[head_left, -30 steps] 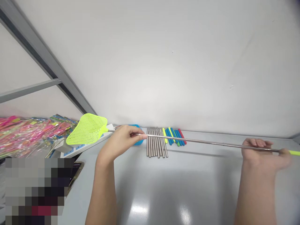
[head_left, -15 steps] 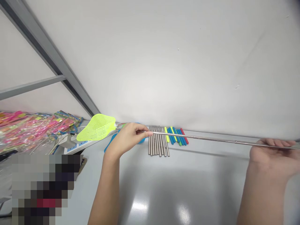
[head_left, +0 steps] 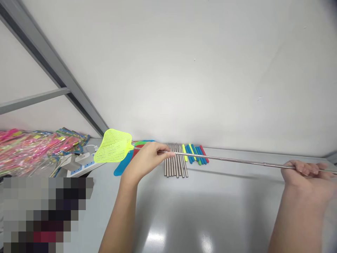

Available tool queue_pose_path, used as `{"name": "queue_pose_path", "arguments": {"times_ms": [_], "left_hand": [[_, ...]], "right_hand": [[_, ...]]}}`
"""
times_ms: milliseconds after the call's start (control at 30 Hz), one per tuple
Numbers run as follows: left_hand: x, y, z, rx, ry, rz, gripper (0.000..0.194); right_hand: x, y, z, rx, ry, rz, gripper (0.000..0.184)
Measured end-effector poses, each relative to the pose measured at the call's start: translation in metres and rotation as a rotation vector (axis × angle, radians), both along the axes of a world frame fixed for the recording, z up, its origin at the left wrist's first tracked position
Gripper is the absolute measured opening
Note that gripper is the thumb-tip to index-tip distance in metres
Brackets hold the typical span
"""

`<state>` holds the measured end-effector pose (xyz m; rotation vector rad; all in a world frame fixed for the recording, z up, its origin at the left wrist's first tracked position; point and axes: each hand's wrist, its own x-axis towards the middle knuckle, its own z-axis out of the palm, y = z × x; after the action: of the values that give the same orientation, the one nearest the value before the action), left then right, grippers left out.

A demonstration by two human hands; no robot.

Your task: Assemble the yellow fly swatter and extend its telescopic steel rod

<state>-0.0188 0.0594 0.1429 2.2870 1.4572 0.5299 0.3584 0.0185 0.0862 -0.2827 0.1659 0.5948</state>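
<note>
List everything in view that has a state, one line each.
Left hand: pinching the metal rod
Right hand: fingers curled around the metal rod
Metal rod: raised off the table, slightly slanted, right end not visible
Yellow-green swatter head: on the rod's left end, raised
Metal tubes: lying side by side
Coloured handles: lying in a row
Plastic-wrapped packs: piled up

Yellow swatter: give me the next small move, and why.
Perhaps shift the yellow swatter slightly leftward: the left hand pinches its metal rod and the right hand curls round it, but the swatter runs off the picture's right edge, so its far end cannot be checked.
</note>
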Motion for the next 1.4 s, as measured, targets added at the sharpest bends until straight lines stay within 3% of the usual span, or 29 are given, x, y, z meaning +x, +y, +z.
{"name": "queue_pose_path", "arguments": {"times_ms": [167,300,400,500,700,867,1067,1267,1400], "left_hand": [[0.007,-0.002,0.003,0.147,0.016,-0.021,0.026],[0.009,-0.003,0.004,0.205,0.02,-0.028,0.026],[0.01,-0.004,0.002,0.231,0.017,-0.029,0.027],[0.016,-0.005,0.0,0.26,0.017,-0.014,0.029],[0.032,-0.008,-0.001,0.313,0.003,-0.044,0.03],[0.045,-0.012,-0.005,0.332,0.001,-0.127,0.03],[0.054,-0.015,-0.01,0.357,0.037,-0.183,0.034],[0.049,-0.01,-0.01,0.306,0.016,-0.144,0.033],[0.042,-0.006,-0.009,0.234,-0.073,-0.169,0.027]], "right_hand": [[-0.002,0.001,0.001,-0.011,-0.005,-0.097,0.024],[-0.012,0.004,0.004,-0.143,-0.043,-0.07,0.028],[-0.03,0.01,0.004,-0.279,-0.106,-0.039,0.037],[-0.061,0.019,0.004,-0.323,-0.211,-0.072,0.041],[-0.148,0.03,0.008,-0.261,-0.622,0.09,0.039],[-0.193,0.025,0.002,-0.163,-0.755,0.417,0.035],[-0.196,0.025,-0.005,-0.147,-0.806,0.598,0.042],[-0.179,0.034,-0.007,-0.295,-1.076,0.854,0.042],[-0.174,0.035,-0.005,-0.343,-1.133,0.957,0.041]]}}
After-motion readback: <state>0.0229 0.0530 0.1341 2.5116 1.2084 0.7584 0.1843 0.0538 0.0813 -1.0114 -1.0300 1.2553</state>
